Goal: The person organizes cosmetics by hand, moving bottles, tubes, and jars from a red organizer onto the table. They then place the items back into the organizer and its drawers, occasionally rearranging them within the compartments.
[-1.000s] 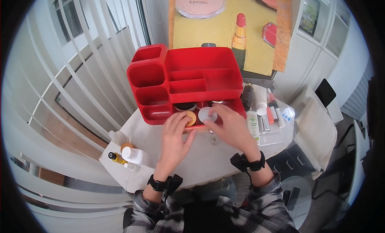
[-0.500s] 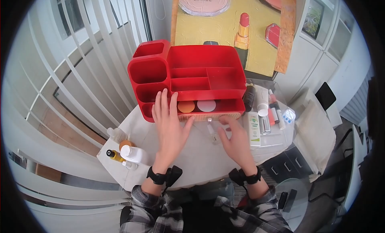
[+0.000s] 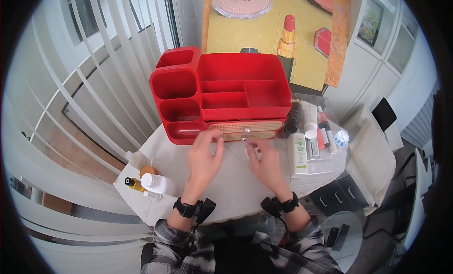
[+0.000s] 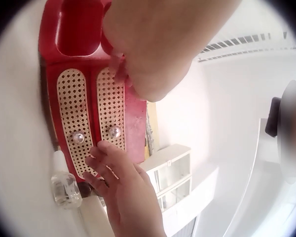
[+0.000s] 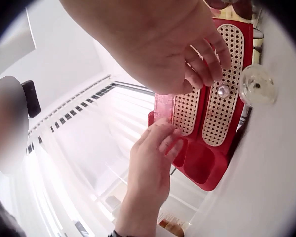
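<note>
A red desktop organizer (image 3: pixel 245 113) stands on the table, with two woven rattan drawer fronts, each with a silvery knob. Both the upper drawer (image 3: pixel 229 128) and the lower drawer (image 3: pixel 264 135) are pushed in, their contents hidden. My left hand (image 3: pixel 203 156), fingers loosely bent, hovers at the left end of the drawer fronts and holds nothing. Right of centre, my right hand (image 3: pixel 268 168) is before the lower knob (image 5: pixel 223 91), its fingers relaxed and empty. A small clear glass bottle (image 4: pixel 66 190) with a white cap stands on the table before the drawers, partly hidden by the right hand in the head view.
Right of the organizer lie cosmetics, among them a white-green tube (image 3: pixel 298 153), a dark bottle (image 3: pixel 293 116) and a white tube (image 3: pixel 310 120). At left stand a white bottle (image 3: pixel 155 182) and a yellow bottle (image 3: pixel 134 183). A makeup painting (image 3: pixel 257 35) is behind.
The open drawer, with an orange and a whitish round lid inside, has been pushed in. Both hands have drawn back from inside it to just before the drawer fronts.
</note>
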The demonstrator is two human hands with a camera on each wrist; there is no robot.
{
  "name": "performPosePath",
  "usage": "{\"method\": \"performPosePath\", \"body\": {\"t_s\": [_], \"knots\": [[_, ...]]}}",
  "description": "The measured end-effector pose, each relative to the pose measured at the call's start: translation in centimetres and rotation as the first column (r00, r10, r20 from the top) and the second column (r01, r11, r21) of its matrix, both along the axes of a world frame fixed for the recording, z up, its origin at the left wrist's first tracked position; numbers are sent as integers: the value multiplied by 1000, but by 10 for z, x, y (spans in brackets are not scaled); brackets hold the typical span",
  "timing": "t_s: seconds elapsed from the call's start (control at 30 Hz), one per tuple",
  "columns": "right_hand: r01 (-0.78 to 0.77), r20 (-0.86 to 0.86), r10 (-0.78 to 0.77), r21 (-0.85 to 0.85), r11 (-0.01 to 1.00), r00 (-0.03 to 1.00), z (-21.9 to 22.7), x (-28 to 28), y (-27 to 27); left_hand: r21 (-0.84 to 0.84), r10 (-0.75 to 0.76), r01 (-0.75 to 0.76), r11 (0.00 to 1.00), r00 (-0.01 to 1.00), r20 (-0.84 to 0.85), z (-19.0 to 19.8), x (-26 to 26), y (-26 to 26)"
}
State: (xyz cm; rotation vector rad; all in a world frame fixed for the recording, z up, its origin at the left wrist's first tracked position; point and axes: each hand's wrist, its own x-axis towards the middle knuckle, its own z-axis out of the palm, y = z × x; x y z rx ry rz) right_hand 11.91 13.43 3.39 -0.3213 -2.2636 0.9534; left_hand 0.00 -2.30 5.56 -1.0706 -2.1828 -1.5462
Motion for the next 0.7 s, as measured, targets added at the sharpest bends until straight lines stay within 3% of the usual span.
{"method": "performPosePath", "body": {"t_s": [0.03, 0.07, 0.1, 0.13, 0.23, 0.3, 0.33, 0.4, 0.5, 0.63, 0.7], "knots": [[-4, 0, 4, 2, 1000, 1000, 6, -4, 3, -51, -86, 90, 995, 994, 67, -3, -2, 1], [-6, 22, 9, -111, 994, 1000, 16, -8, 5, -50, -80, 84, 995, 994, 68, -5, -3, 2], [-6, 44, 17, -224, 975, 999, 21, -11, 5, -43, -66, 66, 997, 998, 4, -6, -4, 4], [-11, 44, 21, -224, 975, 999, 22, -11, 4, -34, -53, 51, 998, 997, -60, -6, -3, 5], [-50, 59, 57, -119, 992, 997, 18, -8, 0, -56, -49, 46, 997, 997, -62, -6, 2, 5], [-28, 105, 16, 105, 994, 994, 9, -1, -4, -69, -56, 53, 996, 997, -48, -5, 4, 4], [-31, 107, 20, 106, 994, 994, 6, 2, -5, -82, -68, 64, 995, 997, -36, -5, 4, 3], [21, 319, -77, 177, 984, 945, 1, 8, -5, -64, -69, 67, 996, 997, -30, -5, 4, 2], [74, 412, -158, 213, 974, 897, -3, 7, -5, -55, -78, 76, 996, 996, -44, -8, 2, 2], [8, 487, -140, 262, 965, 862, -2, 8, -1, -41, -71, 71, 997, 998, 1, -21, -3, 2], [-94, 508, 68, 25, 995, 859, 17, 16, 0, -30, -47, 47, 998, 999, 9, -24, -4, 1]]}}
